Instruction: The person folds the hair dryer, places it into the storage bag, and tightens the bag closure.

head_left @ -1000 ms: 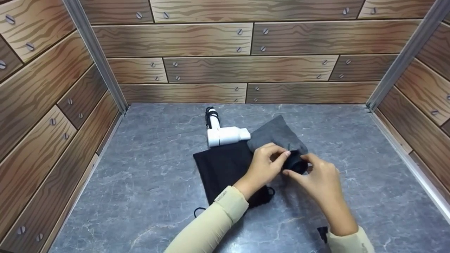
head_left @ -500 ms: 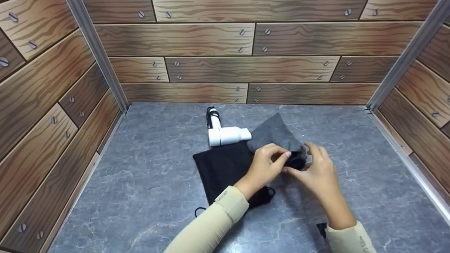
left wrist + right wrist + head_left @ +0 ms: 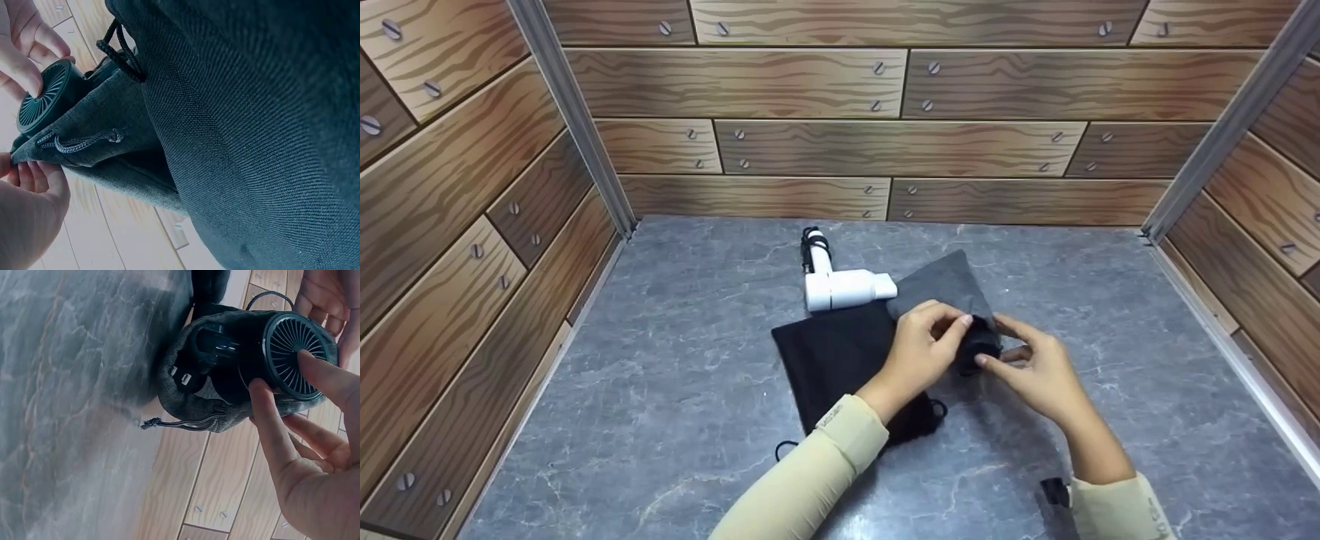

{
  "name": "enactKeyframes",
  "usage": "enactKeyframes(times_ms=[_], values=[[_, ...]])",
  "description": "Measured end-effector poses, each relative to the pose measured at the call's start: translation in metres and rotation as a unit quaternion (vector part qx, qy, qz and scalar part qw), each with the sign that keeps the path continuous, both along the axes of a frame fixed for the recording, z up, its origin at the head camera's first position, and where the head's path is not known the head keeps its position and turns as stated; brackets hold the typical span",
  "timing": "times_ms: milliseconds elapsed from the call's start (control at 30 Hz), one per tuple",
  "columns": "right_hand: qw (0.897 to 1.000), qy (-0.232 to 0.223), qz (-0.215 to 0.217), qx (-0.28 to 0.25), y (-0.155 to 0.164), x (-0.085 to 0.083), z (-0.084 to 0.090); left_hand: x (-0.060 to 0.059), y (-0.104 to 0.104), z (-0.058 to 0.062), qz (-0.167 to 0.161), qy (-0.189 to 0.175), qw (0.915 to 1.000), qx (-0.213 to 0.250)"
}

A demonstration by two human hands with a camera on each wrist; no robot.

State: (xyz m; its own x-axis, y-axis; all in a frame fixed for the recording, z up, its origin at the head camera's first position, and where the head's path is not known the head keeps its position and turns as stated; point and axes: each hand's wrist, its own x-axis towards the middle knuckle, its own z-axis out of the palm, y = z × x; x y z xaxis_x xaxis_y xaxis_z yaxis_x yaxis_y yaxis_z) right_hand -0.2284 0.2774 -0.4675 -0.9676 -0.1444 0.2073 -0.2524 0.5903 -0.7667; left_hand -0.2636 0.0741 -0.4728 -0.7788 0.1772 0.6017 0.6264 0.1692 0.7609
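A black hair dryer [image 3: 979,349] with a round, radially slotted end [image 3: 298,357] sits partly inside a grey drawstring pouch [image 3: 949,285]. Its body and a plug with two metal prongs [image 3: 180,376] show in the pouch's mouth in the right wrist view; the rest is hidden by cloth. My left hand [image 3: 926,341] pinches the pouch's rim between thumb and fingers. My right hand [image 3: 1039,367] holds the dryer's round end, with a fingertip on the slotted face and the thumb at its side. Drawcords [image 3: 84,140] hang from the pouch's rim.
A white hair dryer [image 3: 847,290] with its black cord wound round the handle lies behind a flat black drawstring bag [image 3: 832,364]. The bag lies under my left forearm. Wood-patterned walls [image 3: 810,150] enclose the grey marbled table [image 3: 682,360] at the back and sides.
My right hand's fingers spread off the dryer's edge, then closed round its end again. The dryer and pouch mouth have shifted slightly left. My left hand keeps its pinch.
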Motion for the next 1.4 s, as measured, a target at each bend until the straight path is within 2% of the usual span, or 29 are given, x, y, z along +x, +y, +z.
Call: enactKeyframes(times_ms=[267,600,933,1033,1133,1200,1267,1333,1400], values=[[0.998,0.044,-0.03,0.018,-0.003,-0.001,-0.001,0.001,-0.002,-0.001,0.0,0.0,1.0,0.0],[0.99,0.097,-0.101,0.012,-0.007,-0.002,-0.007,0.003,-0.005,-0.004,-0.006,0.008,0.9999,-0.008],[0.989,0.112,-0.098,-0.025,-0.01,-0.006,-0.007,0.003,-0.007,-0.005,-0.021,0.011,0.9997,0.008],[0.988,0.116,-0.095,-0.026,-0.01,-0.009,-0.008,0.002,-0.009,-0.007,-0.026,-0.006,0.9996,-0.004],[0.988,0.12,-0.096,-0.014,-0.01,-0.011,-0.01,0.002,-0.013,-0.011,-0.017,-0.05,0.9979,-0.038],[0.988,0.12,-0.094,-0.011,-0.01,-0.011,-0.011,0.001,-0.016,-0.012,-0.004,-0.088,0.9937,-0.069],[0.989,0.115,-0.089,-0.009,-0.01,-0.012,-0.012,0.002,-0.019,-0.013,0.02,-0.124,0.9856,-0.113],[0.991,0.104,-0.079,-0.007,-0.009,-0.012,-0.013,0.001,-0.021,-0.014,0.046,-0.15,0.9731,-0.169],[0.994,0.083,-0.066,0.001,-0.008,-0.012,-0.013,0.002,-0.023,-0.014,0.071,-0.168,0.955,-0.234]])
